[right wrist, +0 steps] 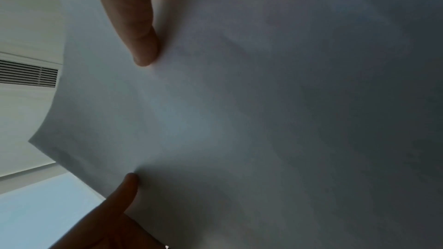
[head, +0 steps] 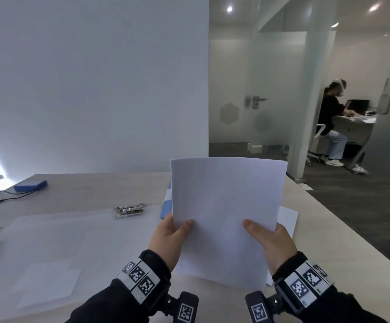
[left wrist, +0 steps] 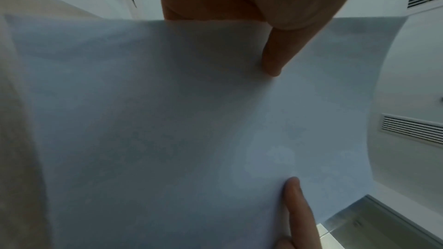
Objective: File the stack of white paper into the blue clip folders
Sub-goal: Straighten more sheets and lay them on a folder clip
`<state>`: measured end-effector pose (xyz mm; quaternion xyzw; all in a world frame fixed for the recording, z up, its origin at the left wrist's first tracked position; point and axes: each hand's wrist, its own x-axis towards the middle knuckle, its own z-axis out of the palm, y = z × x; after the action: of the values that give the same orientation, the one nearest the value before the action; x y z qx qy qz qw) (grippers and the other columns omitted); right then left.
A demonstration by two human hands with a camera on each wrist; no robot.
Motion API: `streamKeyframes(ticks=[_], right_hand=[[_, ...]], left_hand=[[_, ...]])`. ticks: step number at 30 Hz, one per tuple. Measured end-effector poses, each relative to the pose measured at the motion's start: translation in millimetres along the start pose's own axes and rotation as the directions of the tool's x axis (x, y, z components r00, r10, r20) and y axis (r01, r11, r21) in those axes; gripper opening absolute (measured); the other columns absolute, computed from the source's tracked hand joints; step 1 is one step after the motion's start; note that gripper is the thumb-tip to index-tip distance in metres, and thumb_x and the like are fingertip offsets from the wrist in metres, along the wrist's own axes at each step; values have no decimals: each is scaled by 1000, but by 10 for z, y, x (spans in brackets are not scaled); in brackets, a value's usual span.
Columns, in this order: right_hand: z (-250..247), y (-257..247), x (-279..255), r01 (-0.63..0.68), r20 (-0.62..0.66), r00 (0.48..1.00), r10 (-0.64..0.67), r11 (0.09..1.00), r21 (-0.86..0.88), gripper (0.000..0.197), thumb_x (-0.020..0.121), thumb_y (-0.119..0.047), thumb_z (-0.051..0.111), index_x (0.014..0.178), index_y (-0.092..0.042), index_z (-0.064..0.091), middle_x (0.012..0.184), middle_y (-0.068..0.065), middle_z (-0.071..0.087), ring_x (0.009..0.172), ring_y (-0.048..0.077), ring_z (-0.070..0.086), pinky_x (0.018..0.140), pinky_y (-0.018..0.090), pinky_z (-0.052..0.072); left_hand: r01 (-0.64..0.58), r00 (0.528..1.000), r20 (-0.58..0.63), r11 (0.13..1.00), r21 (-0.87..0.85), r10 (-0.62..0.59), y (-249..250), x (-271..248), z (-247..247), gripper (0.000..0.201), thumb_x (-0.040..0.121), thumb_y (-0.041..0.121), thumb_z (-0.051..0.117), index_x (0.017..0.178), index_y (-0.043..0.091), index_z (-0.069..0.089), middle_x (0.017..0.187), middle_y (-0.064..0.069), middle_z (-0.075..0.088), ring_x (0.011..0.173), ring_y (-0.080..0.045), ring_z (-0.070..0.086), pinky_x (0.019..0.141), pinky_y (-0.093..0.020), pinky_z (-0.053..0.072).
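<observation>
Upright white paper [head: 226, 206] hides both hands' fingers and most of blue folder [head: 167, 201]

Matt white paper [head: 226, 206]; shiny metal clips [head: 128, 209]

Office. Pale table [head: 329, 229] against a plain white wall [head: 96, 89], grey carpet [head: 364, 194], frosted glass partition with a lever-handled door [head: 257, 102]. Beyond, a seated person [head: 331, 122] working at a desk [head: 352, 127] with a monitor [head: 357, 106]. Recessed ceiling lights [head: 229, 9], vents [left wrist: 412, 130].
</observation>
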<state>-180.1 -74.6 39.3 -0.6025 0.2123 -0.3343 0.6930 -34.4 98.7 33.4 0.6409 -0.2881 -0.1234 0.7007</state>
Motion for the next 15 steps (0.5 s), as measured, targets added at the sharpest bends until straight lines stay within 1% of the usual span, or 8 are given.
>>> streamKeyframes(ticks=[2, 4, 6, 9, 11, 13, 15], right_hand=[[-12, 33, 16, -17, 2, 1000, 17, 1000, -4, 9, 81, -13, 74, 88, -7, 74, 83, 12, 78, 76, 27, 75, 72, 39, 58], [-21, 66, 24, -47, 11, 999, 47, 999, -26, 10, 80, -14, 75, 88, -7, 75, 86, 13, 78, 81, 31, 74, 79, 46, 58], [-28, 93, 19, -75, 22, 997, 76, 996, -43, 10, 81, -14, 74, 88, -8, 76, 87, 14, 78, 84, 34, 73, 83, 48, 57], [-32, 108, -17, -94, 60, 993, 97, 994, -60, 11, 84, -14, 71, 92, -8, 75, 91, 14, 77, 85, 31, 74, 81, 45, 57], [-17, 125, -37, -107, 107, 987, 118, 989, -97, 15, 87, -17, 67, 98, -9, 74, 95, 12, 77, 87, 28, 74, 81, 43, 57], [23, 156, -58, -124, 165, 975, 148, 981, -148, 18, 91, -19, 62, 105, -11, 72, 98, 7, 78, 89, 23, 74, 81, 37, 56], [102, 199, -93, -104, 211, 966, 152, 969, -222, 20, 94, -22, 58, 108, -16, 70, 97, -3, 78, 90, 13, 73, 79, 27, 55]], left_hand=[[19, 1000, 14, 1000, -6, -19, -17, 2, -8, 20, 93, 10, 57, 103, 24, 67, 99, 2, 77, 93, -18, 72, 80, -31, 55], [57, 998, 21, 998, 7, -57, -58, 0, -18, 20, 94, 9, 56, 101, 24, 68, 98, 2, 77, 94, -19, 72, 83, -34, 55], [93, 996, 7, 995, 40, -93, -113, -19, -26, 17, 94, 14, 56, 96, 24, 70, 95, 3, 77, 93, -20, 72, 84, -36, 55], [110, 993, -40, 992, 54, -108, -161, -38, -46, 17, 94, 16, 56, 90, 21, 71, 88, 1, 78, 83, -19, 72, 78, -37, 55], [111, 991, -71, 994, 22, -109, -142, -31, -88, 17, 94, 15, 56, 90, 20, 72, 89, -3, 77, 81, -21, 71, 79, -39, 55], [123, 986, -111, 992, -41, -127, -117, 3, -170, 16, 94, 14, 57, 93, 19, 71, 91, -4, 77, 84, -23, 70, 80, -40, 55], [153, 975, -147, 982, -114, -169, -86, 38, -298, 14, 93, 13, 57, 97, 16, 71, 93, -6, 77, 85, -26, 69, 83, -43, 54]])
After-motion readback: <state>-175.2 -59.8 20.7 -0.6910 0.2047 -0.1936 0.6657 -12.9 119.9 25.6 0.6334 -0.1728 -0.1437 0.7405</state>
